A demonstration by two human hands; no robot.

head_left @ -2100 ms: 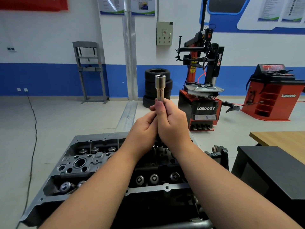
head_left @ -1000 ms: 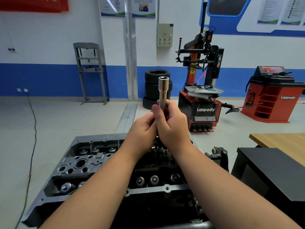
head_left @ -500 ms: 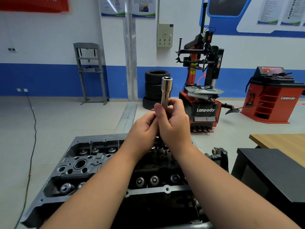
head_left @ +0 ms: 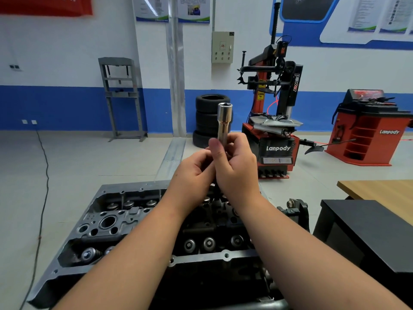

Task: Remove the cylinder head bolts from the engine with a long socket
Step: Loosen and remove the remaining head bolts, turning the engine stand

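Long socket held upright in both hands above the cylinder head.

Right hand point(head_left: 237, 168) fingers and thumb curl round the long socket point(head_left: 224, 121) shaft, open end up; left hand point(head_left: 194, 173) fingers curl against its lower part, exact grip hidden. Both sit over the cylinder head point(head_left: 107, 224), clear of it. Tyre changer point(head_left: 273, 121) and stacked tyres point(head_left: 206, 108) stand behind.

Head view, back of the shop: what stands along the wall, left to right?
Grey press frame → stacked tyres → tyre changer → red Lanpody cabinet. The long socket held up in the hands overlaps the tyres, so it is left out.
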